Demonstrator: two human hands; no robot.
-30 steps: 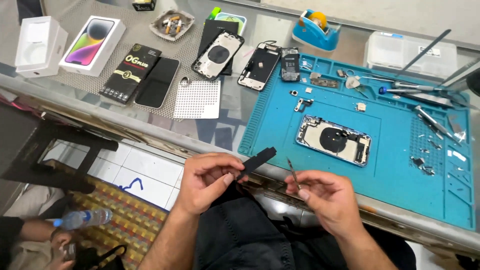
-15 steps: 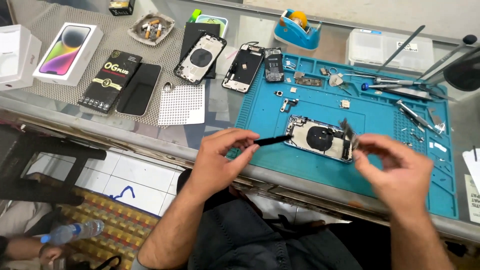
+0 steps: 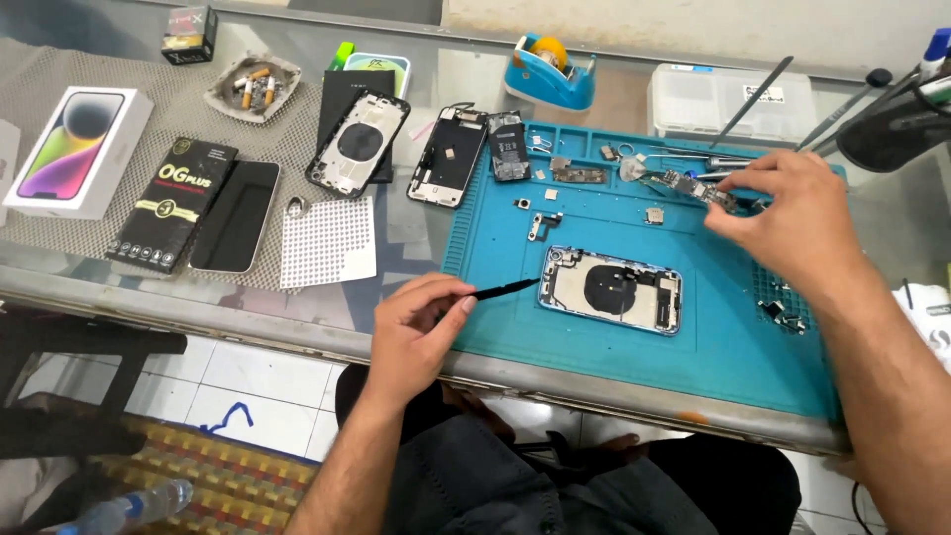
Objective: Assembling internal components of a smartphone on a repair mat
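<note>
Near edge: left hand (image 3: pixel 416 332) pinches a thin black spudger (image 3: pixel 505 289) between thumb and fingers, tip pointing right and just short of the left end of the opened phone housing (image 3: pixel 612 289). Housing lies flat, back shell up inside, round black coil in the middle, on the blue work mat (image 3: pixel 733 347), near mat centre. Mat sits on a glass-topped table (image 3: pixel 416 248).

Further back on the right: right hand (image 3: pixel 792 213) reaches to the mat's upper area, fingertips closed on a small circuit board (image 3: pixel 693 186), held low over or on the mat; cannot tell if it is lifted. Small screws and loose parts (image 3: pixel 778 309) lie to the right of the housing.

Left of the mat: perforated white sheet (image 3: pixel 327 241), dark screen panel (image 3: pixel 235 215) face up, black flat box (image 3: pixel 173 203), white phone box (image 3: pixel 74 149).

Far row: two more stripped phone frames (image 3: pixel 359 142) side by side, ashtray (image 3: pixel 253 87), blue tape dispenser (image 3: pixel 550 71), clear plastic parts case (image 3: pixel 738 104), metal tools (image 3: pixel 753 87) leaning at the right.
</note>
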